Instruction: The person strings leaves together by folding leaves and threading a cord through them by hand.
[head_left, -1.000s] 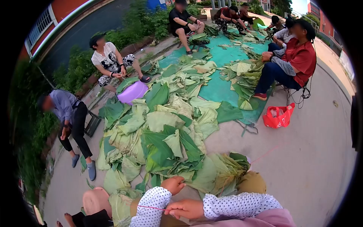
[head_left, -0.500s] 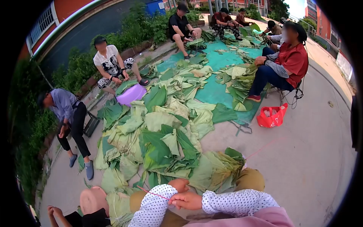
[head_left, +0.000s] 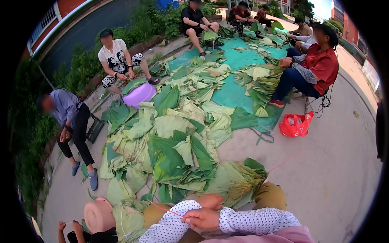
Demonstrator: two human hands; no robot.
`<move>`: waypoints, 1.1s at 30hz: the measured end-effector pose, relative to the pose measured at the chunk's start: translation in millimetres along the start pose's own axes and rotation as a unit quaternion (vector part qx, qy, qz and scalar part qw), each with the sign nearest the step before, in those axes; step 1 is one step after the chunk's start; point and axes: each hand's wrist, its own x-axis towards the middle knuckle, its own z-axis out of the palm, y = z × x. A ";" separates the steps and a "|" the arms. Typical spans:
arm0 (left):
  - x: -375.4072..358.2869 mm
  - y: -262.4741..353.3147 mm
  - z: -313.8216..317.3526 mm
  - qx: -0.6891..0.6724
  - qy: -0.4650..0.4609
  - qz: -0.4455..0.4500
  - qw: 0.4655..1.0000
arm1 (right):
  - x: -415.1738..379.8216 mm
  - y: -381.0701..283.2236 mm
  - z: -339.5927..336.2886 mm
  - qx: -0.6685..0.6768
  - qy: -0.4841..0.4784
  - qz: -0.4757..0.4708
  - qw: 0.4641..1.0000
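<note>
My forearms, in white dotted sleeves, cross low in the view. My right hand [head_left: 201,218] is closed on a thin pink string [head_left: 164,208], whose end sticks out to the left over my left sleeve. Just above it my left hand [head_left: 210,201] points right with curled fingers; what it holds, if anything, is hidden. A stack of large green leaves [head_left: 231,182] lies beyond my hands, its gathered stems toward my knee. Another pink string [head_left: 285,163] runs from the stem end to the upper right.
Leaf piles [head_left: 174,158] spread ahead over the pavement and a green sheet [head_left: 231,97]. Around them sit several people. A purple basin [head_left: 139,95] is at the left, a pink bucket [head_left: 98,215] at the lower left, a red bag [head_left: 296,124] at the right.
My left hand has moved right and slightly down, while my right hand has shifted slightly. The person at the lower left has moved their hands apart. The person in black now holds up a leaf.
</note>
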 end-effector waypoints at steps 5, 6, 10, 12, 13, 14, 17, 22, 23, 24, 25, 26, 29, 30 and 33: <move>-3.8 2.2 -5.7 0.022 0.006 0.016 1.000 | 0.1 -1.8 1.1 0.084 -0.031 0.041 0.995; -4.9 1.8 -4.6 0.022 0.003 0.016 1.000 | 0.4 -0.2 3.0 0.084 -0.033 0.041 0.995; -10.3 -1.5 0.0 0.027 -0.004 0.009 1.000 | -0.4 5.3 10.5 0.097 -0.035 0.033 0.994; -12.1 -4.5 2.2 0.029 -0.007 0.006 1.000 | 0.5 6.0 11.3 0.101 -0.041 0.029 0.994; -12.7 -6.2 2.8 0.028 -0.009 0.006 1.000 | 1.1 7.0 11.6 0.098 -0.045 0.029 0.994; -13.3 -6.8 4.6 0.027 -0.010 0.004 1.000 | 1.7 7.3 11.3 0.095 -0.048 0.031 0.994; -14.5 -7.3 8.3 0.021 -0.010 0.003 1.000 | 2.0 7.1 9.8 0.084 -0.048 0.026 0.995; -13.3 -6.1 6.1 0.020 -0.005 0.014 1.000 | 1.7 4.5 7.5 0.080 -0.048 0.024 0.995; -12.5 -6.0 6.2 0.019 -0.007 0.014 1.000 | 1.3 4.5 7.6 0.078 -0.048 0.022 0.996; -12.0 -6.0 7.1 0.019 -0.013 0.010 1.000 | 0.5 3.9 7.6 0.080 -0.047 0.023 0.995; -11.8 -5.7 7.3 0.019 -0.018 0.007 1.000 | 0.0 2.4 7.2 0.077 -0.047 0.018 0.996; -11.8 -5.4 7.1 0.019 -0.019 0.007 1.000 | -0.1 1.8 7.0 0.073 -0.047 0.014 0.996; -12.8 -6.7 8.8 0.025 -0.016 0.002 1.000 | 1.5 5.3 7.6 0.076 -0.048 0.017 0.996; -13.2 -8.3 10.1 0.018 -0.013 0.004 1.000 | 2.0 7.3 7.9 0.076 -0.049 0.017 0.996; -13.4 -7.2 9.7 0.018 -0.015 0.005 1.000 | 2.2 10.4 8.9 0.094 -0.052 0.021 0.994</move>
